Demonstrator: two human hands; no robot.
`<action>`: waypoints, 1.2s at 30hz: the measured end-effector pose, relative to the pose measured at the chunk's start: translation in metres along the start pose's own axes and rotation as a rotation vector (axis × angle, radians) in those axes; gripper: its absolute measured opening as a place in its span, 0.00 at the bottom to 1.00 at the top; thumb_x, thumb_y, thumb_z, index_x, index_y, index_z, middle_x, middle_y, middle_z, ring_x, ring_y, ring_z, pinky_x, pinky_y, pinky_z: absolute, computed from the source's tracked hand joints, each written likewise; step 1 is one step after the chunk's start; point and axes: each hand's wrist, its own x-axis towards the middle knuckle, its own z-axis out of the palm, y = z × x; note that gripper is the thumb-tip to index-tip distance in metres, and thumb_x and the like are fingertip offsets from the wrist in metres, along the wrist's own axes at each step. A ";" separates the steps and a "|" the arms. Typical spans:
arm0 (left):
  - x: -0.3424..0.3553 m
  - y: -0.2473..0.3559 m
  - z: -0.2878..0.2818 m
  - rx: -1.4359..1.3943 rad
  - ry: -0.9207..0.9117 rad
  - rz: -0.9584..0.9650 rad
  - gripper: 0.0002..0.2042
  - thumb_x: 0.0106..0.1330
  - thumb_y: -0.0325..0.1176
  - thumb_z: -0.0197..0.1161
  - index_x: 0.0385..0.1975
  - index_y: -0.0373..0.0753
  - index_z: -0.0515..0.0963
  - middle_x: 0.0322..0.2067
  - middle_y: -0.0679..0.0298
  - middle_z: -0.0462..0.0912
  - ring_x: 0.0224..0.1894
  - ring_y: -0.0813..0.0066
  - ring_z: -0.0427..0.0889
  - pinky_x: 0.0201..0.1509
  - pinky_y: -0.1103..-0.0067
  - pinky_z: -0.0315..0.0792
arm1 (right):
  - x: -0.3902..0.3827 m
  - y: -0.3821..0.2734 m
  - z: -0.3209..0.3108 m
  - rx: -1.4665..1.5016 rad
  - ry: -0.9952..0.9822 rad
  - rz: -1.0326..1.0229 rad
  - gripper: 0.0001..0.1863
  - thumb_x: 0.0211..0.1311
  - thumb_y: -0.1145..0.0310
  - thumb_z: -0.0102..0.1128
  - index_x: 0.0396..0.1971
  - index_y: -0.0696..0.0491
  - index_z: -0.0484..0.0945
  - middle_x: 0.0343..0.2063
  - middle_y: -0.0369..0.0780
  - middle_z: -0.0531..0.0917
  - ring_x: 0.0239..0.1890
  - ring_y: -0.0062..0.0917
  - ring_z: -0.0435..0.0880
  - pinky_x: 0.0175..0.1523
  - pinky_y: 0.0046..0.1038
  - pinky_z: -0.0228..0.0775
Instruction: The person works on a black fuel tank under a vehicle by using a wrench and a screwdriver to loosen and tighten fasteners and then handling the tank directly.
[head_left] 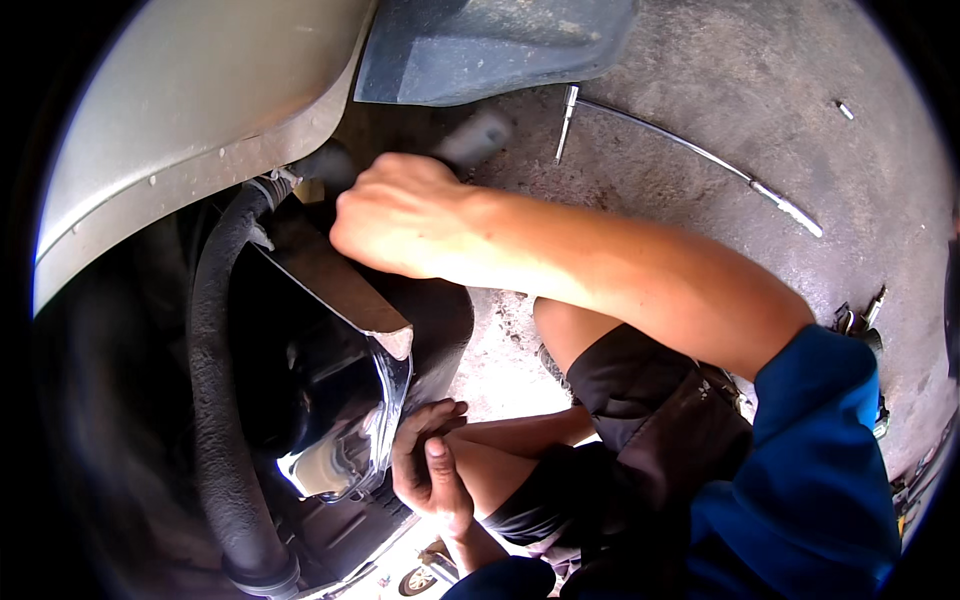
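Observation:
My right hand (400, 215) is closed in a fist, back upward, beside the underside of a beige vehicle body panel (210, 80). A blurred grey cylinder (475, 140) sticks out behind its wrist; the fingers are hidden, so what they grip cannot be made out. Just left of it runs a thick black hose (215, 380), with a clamp near its upper end. Below the fist is a brown metal bracket (340, 285). Lower down, my left hand (430, 475), dirty, has loosely bent fingers and its thumb apart. It is close to a clear-edged lamp (330, 465).
A long-handled wrench (690, 150) with an extension (566, 125) lies on the concrete floor (720, 60), and a small socket (846, 110) lies farther right. A dark plastic panel (490, 50) is at the top. More tools (868, 315) lie at the right, beside my bent legs.

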 end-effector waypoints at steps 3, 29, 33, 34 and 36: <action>0.002 0.009 -0.010 0.078 0.083 0.130 0.18 0.73 0.38 0.55 0.48 0.25 0.73 0.39 0.46 0.83 0.41 0.58 0.84 0.48 0.69 0.78 | -0.012 -0.004 0.046 0.473 0.093 0.355 0.07 0.60 0.75 0.55 0.28 0.58 0.83 0.29 0.52 0.84 0.32 0.42 0.86 0.34 0.40 0.79; -0.026 0.014 -0.090 0.492 0.525 0.166 0.16 0.73 0.33 0.55 0.54 0.30 0.73 0.46 0.56 0.81 0.47 0.67 0.79 0.53 0.73 0.71 | 0.015 -0.003 0.004 -0.177 -0.096 -0.073 0.12 0.59 0.77 0.53 0.43 0.58 0.79 0.31 0.53 0.84 0.38 0.40 0.87 0.40 0.40 0.81; -0.022 0.015 -0.092 0.422 0.429 0.161 0.14 0.72 0.31 0.56 0.50 0.29 0.75 0.47 0.56 0.79 0.48 0.70 0.76 0.55 0.75 0.68 | 0.011 -0.022 0.065 0.574 0.079 0.425 0.13 0.63 0.71 0.53 0.45 0.56 0.81 0.37 0.50 0.85 0.34 0.33 0.86 0.41 0.39 0.78; -0.011 0.004 -0.077 0.426 0.356 0.194 0.13 0.72 0.31 0.56 0.50 0.29 0.75 0.46 0.56 0.79 0.47 0.69 0.77 0.55 0.75 0.69 | 0.007 -0.013 0.089 0.877 0.254 0.545 0.15 0.63 0.70 0.54 0.48 0.57 0.80 0.38 0.49 0.85 0.36 0.29 0.85 0.42 0.36 0.76; -0.001 0.006 -0.063 0.525 0.227 0.183 0.12 0.71 0.30 0.57 0.48 0.28 0.76 0.44 0.55 0.80 0.46 0.67 0.79 0.55 0.76 0.69 | -0.002 -0.035 0.098 1.017 0.551 0.604 0.10 0.67 0.68 0.54 0.45 0.52 0.80 0.41 0.53 0.83 0.40 0.44 0.85 0.44 0.42 0.72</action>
